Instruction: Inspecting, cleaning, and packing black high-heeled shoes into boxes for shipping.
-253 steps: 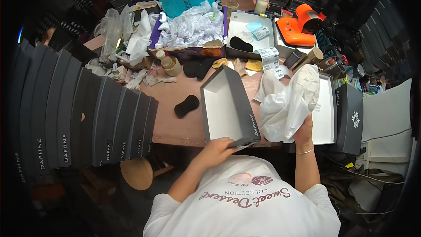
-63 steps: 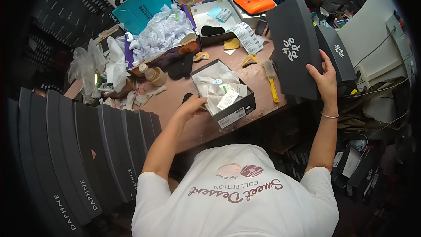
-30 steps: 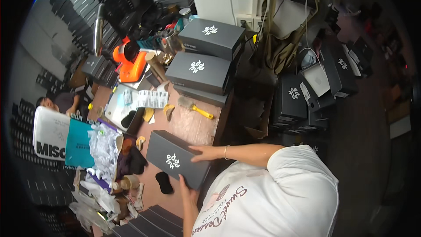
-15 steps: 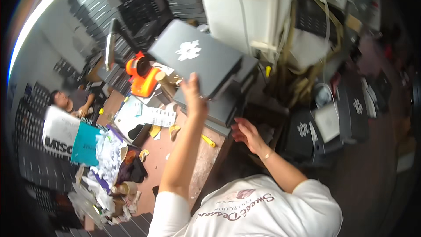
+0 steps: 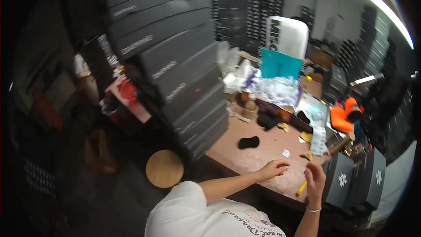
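My left hand [image 5: 274, 170] hovers over the near part of the pinkish worktable [image 5: 239, 160], its fingers loosely bent and nothing in them. To its right, my right hand [image 5: 315, 180] is raised with thumb and fingers apart, also holding nothing. It is beside a dark grey shoebox [image 5: 340, 177] with a white emblem. Another dark shoebox [image 5: 372, 180] stands against that one. Below and between the hands lies a yellow-handled tool [image 5: 301, 188]. A small white tag [image 5: 286, 153] rests just past my left hand, and a black oval pad [image 5: 248, 142] farther left.
A tall stack of dark shoeboxes [image 5: 184, 79] rises at the table's left end, with a round wooden stool [image 5: 164, 169] below. Crumpled white paper [image 5: 274, 91], a teal folder [image 5: 280, 65] and an orange tape dispenser [image 5: 342, 118] crowd the far side.
My left hand has let go of the dark shoebox it was touching. The view has swung left, so the boxes now appear at the right edge, and my hands have come closer together.
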The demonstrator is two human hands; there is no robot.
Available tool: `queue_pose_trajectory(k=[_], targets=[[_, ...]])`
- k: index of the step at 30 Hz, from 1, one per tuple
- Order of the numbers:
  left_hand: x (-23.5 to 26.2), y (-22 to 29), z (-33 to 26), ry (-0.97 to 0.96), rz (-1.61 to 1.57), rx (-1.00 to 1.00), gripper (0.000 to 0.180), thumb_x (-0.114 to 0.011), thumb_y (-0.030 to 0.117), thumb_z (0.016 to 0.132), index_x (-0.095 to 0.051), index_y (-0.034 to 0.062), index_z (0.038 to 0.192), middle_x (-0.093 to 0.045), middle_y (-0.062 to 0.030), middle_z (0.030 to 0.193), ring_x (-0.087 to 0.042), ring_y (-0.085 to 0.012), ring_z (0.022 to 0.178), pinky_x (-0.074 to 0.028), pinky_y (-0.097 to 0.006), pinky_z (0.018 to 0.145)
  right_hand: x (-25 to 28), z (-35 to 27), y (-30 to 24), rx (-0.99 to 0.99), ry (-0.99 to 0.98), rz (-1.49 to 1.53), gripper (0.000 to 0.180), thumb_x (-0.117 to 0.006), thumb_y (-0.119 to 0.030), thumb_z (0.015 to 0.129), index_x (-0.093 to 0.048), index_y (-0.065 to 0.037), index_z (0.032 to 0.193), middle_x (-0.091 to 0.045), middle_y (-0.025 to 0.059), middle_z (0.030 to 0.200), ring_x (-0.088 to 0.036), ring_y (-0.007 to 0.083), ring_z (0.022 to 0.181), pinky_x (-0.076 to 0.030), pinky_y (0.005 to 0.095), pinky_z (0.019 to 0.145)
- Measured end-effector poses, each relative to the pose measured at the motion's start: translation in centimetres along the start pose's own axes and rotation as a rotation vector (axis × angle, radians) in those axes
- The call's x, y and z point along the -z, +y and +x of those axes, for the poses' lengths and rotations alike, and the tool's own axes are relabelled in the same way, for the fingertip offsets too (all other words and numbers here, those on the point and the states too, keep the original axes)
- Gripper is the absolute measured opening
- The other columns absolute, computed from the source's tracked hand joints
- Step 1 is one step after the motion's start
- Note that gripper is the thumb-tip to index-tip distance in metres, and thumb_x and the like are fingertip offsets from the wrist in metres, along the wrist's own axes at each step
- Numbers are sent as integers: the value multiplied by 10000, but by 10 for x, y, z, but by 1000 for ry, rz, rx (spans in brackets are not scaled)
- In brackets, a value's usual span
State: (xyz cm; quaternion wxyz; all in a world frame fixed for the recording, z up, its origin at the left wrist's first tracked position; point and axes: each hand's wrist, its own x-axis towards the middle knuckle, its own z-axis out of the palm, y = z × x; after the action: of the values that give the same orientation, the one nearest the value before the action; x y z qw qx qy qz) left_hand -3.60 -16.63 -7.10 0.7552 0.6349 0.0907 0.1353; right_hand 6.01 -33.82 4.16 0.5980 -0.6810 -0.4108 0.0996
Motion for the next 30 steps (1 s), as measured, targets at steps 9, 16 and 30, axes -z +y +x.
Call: queue_pose_trajectory(k=[9, 16, 30], targets=[[165, 58, -231, 714, 206, -92, 280, -560, 177, 947, -595, -8, 1155, -620, -18, 910, -573, -76, 775, -490, -228, 728, -286, 86, -385, 1502, -156, -360, 840, -813, -323, 665, -421, -182, 1394, -389, 199, 1378, -431, 397, 1218, -356, 497, 1009], [174, 57, -238, 596, 270, -121, 244, -581, 122, 932, -611, -21, 1128, -639, -30, 928, -583, -78, 831, -490, -239, 759, -361, 139, -404, 1513, 92, -636, 835, -823, -269, 596, -463, -221, 1348, -440, 147, 1312, -465, 320, 1148, -388, 469, 923], [153, 122, -117, 437, 530, -503, 937, -806, 306, 728, -266, 54, 1450, -365, -170, 1387, -419, -277, 1232, -377, -386, 1003, -38, 99, -216, 689, -353, -815, 801, -793, -102, 596, -451, -45, 1319, -532, 148, 1253, -516, 289, 1181, -436, 357, 992]])
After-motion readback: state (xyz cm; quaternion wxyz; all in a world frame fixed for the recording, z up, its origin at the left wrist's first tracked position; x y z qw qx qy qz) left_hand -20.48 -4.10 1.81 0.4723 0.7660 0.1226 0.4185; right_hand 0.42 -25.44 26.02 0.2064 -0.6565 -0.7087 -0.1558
